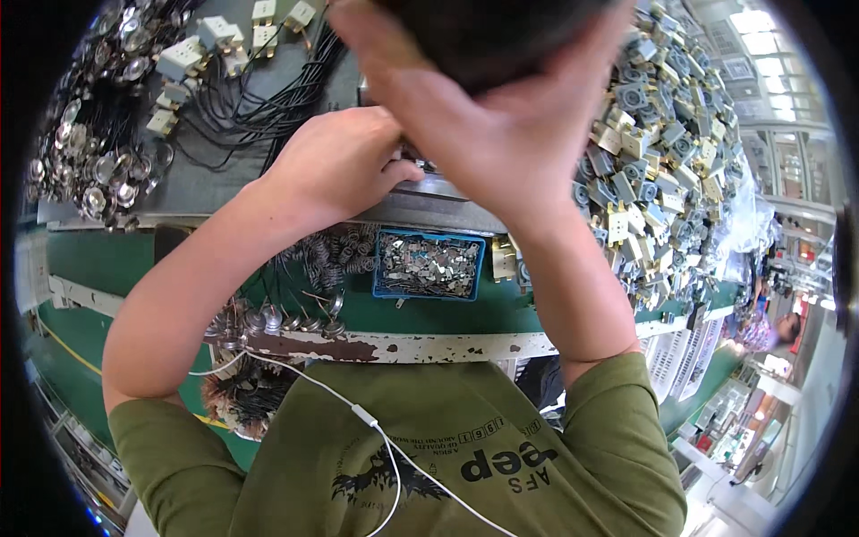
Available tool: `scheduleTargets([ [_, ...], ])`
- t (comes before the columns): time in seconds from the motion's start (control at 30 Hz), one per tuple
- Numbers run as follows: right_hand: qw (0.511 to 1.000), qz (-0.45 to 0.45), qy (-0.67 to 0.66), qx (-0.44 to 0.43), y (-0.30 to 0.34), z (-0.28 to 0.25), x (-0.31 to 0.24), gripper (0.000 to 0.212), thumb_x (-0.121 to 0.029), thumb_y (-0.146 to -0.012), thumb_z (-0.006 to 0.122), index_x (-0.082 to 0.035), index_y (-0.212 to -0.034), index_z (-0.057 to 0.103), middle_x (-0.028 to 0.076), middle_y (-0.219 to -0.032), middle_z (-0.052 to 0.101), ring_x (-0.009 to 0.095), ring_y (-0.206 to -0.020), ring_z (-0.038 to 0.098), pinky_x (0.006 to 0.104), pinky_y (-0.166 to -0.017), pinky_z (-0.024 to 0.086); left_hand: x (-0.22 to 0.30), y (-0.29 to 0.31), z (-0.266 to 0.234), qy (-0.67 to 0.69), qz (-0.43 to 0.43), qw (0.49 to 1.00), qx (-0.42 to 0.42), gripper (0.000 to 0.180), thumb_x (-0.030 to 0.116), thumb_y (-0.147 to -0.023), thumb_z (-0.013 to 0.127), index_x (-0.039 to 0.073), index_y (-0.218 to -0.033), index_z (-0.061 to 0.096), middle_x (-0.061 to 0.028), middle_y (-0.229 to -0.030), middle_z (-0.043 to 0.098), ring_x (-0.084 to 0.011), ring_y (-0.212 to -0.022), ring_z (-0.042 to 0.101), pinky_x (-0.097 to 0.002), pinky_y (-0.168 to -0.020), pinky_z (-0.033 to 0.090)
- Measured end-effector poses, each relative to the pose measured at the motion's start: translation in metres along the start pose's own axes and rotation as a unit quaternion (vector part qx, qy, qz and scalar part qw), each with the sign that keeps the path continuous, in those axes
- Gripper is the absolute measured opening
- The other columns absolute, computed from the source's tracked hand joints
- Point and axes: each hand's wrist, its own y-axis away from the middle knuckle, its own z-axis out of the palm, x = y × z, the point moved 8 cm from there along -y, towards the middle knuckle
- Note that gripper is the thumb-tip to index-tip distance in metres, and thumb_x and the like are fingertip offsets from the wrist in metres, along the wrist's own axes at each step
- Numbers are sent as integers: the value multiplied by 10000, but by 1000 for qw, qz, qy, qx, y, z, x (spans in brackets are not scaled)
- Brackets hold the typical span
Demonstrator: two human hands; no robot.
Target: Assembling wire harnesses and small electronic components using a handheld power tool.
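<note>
My right hand (483, 134) is raised close to the view, thumb and fingers wrapped round a large dark rounded object (506, 31). The top edge cuts that object off, and its kind does not show. Lower and to the left, my left hand (349, 152) rests with curled fingers by a grey metal fixture (438, 186). Its thumb bends in towards the fixture. Whatever its fingertips hold is hidden behind the right hand. Black cables (268, 112) with cream plastic plug housings (183, 58) lie beyond the left wrist.
A blue tray (378, 268) of small metal parts sits in front of the fixture, beside loose springs (335, 255). Grey and cream plastic housings (658, 134) are heaped on the right. Round metal discs (98, 170) pile up far left. A white earphone cord (313, 383) crosses my shirt.
</note>
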Motion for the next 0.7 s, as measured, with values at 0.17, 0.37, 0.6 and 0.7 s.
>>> scheduleTargets([
  [0.17, 995, 38, 86, 40, -12, -22, -23, 581, -50, -878, 816, 11, -1302, 424, 124, -1013, 695, 162, -754, 694, 278, -625, 589, 30, 8, -9, -123, 66, 990, -14, 299, 279, -857, 773, 58, -1037, 684, -70, -1005, 686, -283, -972, 673, -426, -817, 546],
  [0.37, 973, 98, 188, 90, -22, -60, -42, 560, -95, -885, 832, 3, -1287, 456, 113, -1032, 695, 153, -740, 688, 257, -611, 577, 63, 8, -22, -87, 164, 982, -14, 332, 189, -853, 768, 81, -1160, 704, -42, -1014, 669, -243, -960, 663, -391, -825, 521],
  [0.6, 884, -78, 458, 42, -20, -113, -58, 646, -168, -969, 734, 57, -1442, 354, 232, -1197, 653, 279, -1020, 675, 367, -888, 563, 63, 24, -22, -119, 162, 979, -23, 371, 152, -815, 782, 117, -1170, 681, -31, -1013, 674, -207, -916, 657, -375, -771, 485],
  [0.7, 807, -254, 529, 68, 11, -145, -75, 647, -248, -987, 725, 60, -1465, 416, 210, -1210, 666, 290, -1036, 666, 375, -912, 518, 75, 28, -59, -98, 172, 977, 83, 326, 129, -853, 764, 102, -1164, 672, -71, -1072, 683, -241, -905, 650, -384, -797, 489],
])
